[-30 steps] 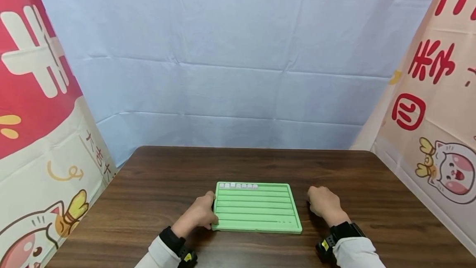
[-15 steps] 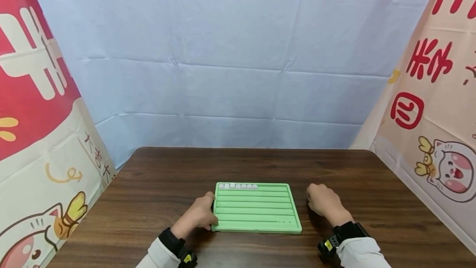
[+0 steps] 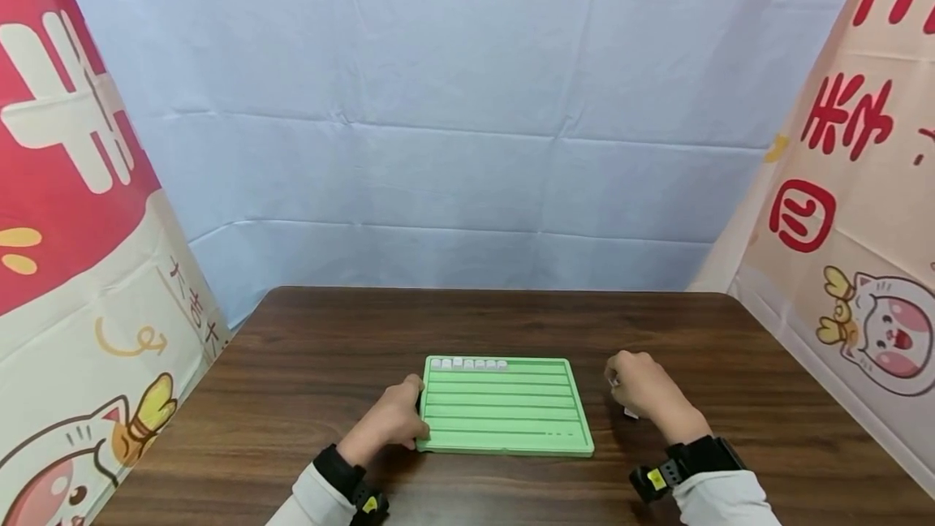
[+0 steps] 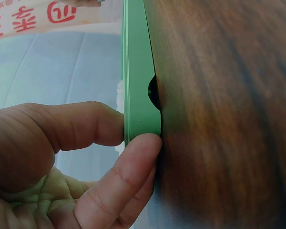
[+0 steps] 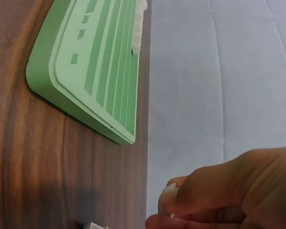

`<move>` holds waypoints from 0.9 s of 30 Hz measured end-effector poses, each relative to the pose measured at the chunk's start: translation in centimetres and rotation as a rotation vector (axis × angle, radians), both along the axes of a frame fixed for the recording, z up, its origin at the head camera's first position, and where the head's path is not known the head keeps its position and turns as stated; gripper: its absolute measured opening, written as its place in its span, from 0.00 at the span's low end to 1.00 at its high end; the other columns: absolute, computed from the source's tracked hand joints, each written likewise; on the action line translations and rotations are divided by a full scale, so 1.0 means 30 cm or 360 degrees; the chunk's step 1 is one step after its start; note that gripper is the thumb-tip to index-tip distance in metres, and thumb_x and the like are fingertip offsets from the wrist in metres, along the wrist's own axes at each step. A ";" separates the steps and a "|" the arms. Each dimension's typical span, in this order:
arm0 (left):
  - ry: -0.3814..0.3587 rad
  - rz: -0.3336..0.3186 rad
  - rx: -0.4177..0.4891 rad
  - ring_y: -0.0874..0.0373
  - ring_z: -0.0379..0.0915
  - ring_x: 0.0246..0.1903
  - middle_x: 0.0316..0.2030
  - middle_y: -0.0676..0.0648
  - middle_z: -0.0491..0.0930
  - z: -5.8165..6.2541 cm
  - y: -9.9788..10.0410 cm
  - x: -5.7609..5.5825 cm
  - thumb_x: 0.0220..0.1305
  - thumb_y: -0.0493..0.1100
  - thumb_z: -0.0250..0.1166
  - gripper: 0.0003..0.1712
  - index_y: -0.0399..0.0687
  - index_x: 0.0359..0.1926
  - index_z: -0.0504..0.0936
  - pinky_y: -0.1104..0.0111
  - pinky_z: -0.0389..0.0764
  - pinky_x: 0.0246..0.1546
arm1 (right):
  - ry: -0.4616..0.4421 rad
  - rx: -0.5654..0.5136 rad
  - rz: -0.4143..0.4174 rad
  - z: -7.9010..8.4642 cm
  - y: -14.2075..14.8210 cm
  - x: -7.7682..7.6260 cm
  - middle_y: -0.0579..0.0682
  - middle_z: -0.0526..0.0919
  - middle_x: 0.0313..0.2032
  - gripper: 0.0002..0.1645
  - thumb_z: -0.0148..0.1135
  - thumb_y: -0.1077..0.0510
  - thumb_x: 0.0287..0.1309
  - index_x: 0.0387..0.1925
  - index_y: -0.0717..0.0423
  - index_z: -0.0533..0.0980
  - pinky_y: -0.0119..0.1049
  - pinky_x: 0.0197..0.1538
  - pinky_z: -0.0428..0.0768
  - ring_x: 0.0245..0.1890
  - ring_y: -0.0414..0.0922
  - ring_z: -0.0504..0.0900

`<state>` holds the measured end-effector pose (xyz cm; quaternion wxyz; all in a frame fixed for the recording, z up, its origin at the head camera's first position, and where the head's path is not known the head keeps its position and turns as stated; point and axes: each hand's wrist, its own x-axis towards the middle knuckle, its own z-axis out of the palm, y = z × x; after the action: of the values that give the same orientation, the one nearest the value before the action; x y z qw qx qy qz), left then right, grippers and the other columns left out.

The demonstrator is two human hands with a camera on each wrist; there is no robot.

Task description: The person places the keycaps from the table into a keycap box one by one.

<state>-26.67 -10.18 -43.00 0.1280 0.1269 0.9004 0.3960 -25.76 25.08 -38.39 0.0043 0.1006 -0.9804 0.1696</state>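
Observation:
A light green ridged board [image 3: 504, 412] lies flat on the table, with a row of small white keycap-like pieces [image 3: 467, 364] along its far ridge, left side. My left hand [image 3: 398, 416] grips the board's left edge; in the left wrist view the thumb and fingers [image 4: 117, 181] pinch its green side wall [image 4: 142, 109]. Right of the board, my right hand [image 3: 646, 392] is just above the table, fingers curled together. A sliver of a small white piece [image 3: 613, 381] shows between its fingertips, mostly hidden. Another white piece [image 3: 631, 413] lies under that hand, seen partly in the right wrist view.
The dark wooden table [image 3: 292, 364] extends around the board on every side. A pale blue cloth [image 3: 453, 144] hangs behind it. Printed cloths stand at the left [image 3: 73, 331] and right [image 3: 862, 331].
My right hand has moved slightly away and to the right, lifting a little. A white piece under it and a sliver at its fingertips now show. The left hand and board stay put.

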 end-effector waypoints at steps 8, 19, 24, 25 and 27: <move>-0.0022 0.0019 0.0001 0.53 0.71 0.15 0.37 0.31 0.70 0.015 0.003 0.004 0.41 0.23 0.63 0.37 0.26 0.56 0.62 0.64 0.75 0.14 | -0.0043 -0.0040 0.0024 -0.010 -0.017 0.007 0.55 0.76 0.29 0.10 0.58 0.75 0.49 0.36 0.68 0.77 0.39 0.26 0.71 0.25 0.45 0.72; -0.0016 0.0007 -0.0001 0.53 0.71 0.15 0.35 0.34 0.71 0.019 0.003 0.008 0.42 0.24 0.64 0.36 0.27 0.56 0.62 0.64 0.75 0.14 | -0.0049 -0.0360 0.0114 -0.035 -0.012 0.001 0.48 0.72 0.25 0.09 0.61 0.74 0.50 0.32 0.61 0.74 0.38 0.27 0.69 0.25 0.44 0.69; -0.0014 0.0014 -0.0020 0.53 0.71 0.13 0.36 0.32 0.71 0.023 0.002 0.012 0.44 0.25 0.65 0.37 0.26 0.58 0.61 0.64 0.75 0.14 | -0.0078 -0.0545 0.0223 -0.051 0.003 -0.009 0.50 0.73 0.29 0.12 0.62 0.74 0.49 0.35 0.62 0.72 0.37 0.27 0.72 0.28 0.44 0.73; -0.0016 0.0017 -0.0022 0.53 0.71 0.13 0.36 0.32 0.71 0.024 0.003 0.013 0.44 0.25 0.65 0.37 0.26 0.58 0.61 0.64 0.75 0.14 | -0.0099 -0.0596 0.0255 -0.055 0.007 -0.010 0.51 0.74 0.30 0.12 0.61 0.74 0.50 0.38 0.64 0.73 0.37 0.28 0.74 0.29 0.45 0.75; -0.0023 0.0022 -0.0023 0.53 0.71 0.13 0.36 0.32 0.71 0.025 0.003 0.015 0.44 0.25 0.66 0.37 0.26 0.58 0.61 0.64 0.75 0.14 | -0.0147 -0.0674 0.0322 -0.062 0.015 -0.012 0.53 0.75 0.33 0.14 0.59 0.75 0.52 0.42 0.67 0.73 0.36 0.29 0.76 0.31 0.47 0.77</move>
<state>-26.22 -10.08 -42.26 0.1328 0.1169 0.9032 0.3911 -26.11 25.51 -40.25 -0.0367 0.1874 -0.9069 0.3755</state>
